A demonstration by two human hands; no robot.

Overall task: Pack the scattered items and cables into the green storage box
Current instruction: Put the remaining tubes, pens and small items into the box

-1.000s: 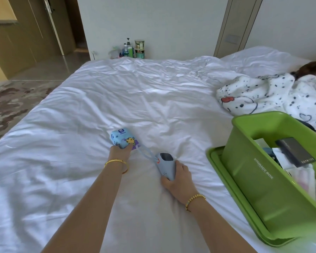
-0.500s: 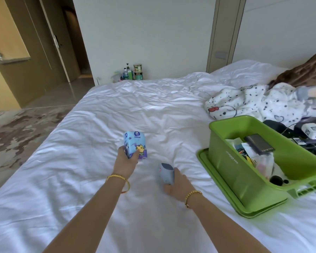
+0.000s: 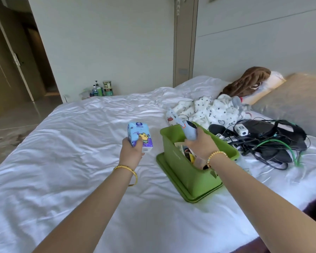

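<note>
My left hand (image 3: 131, 149) holds a blue tissue pack (image 3: 139, 136) with a yellow cartoon print, raised above the sheet just left of the green storage box (image 3: 173, 152). My right hand (image 3: 201, 143) grips a pale blue device (image 3: 189, 131) with a strap, upright over the open box. The box sits on its green lid (image 3: 164, 167) and holds several small items. A tangle of black and green cables (image 3: 274, 143) with small white gadgets lies on the bed to the box's right.
A white bed sheet (image 3: 71, 152) covers the bed. A spotted white blanket (image 3: 208, 110), a brown fluffy thing (image 3: 246, 83) and pillows lie at the back right. Bottles (image 3: 100, 89) stand on the floor by the far wall. A doorway is at left.
Both hands lifted off the sheet. My right hand carried the blue device rightward to above the box; my left hand raised the tissue pack toward the box. The view swung right.
</note>
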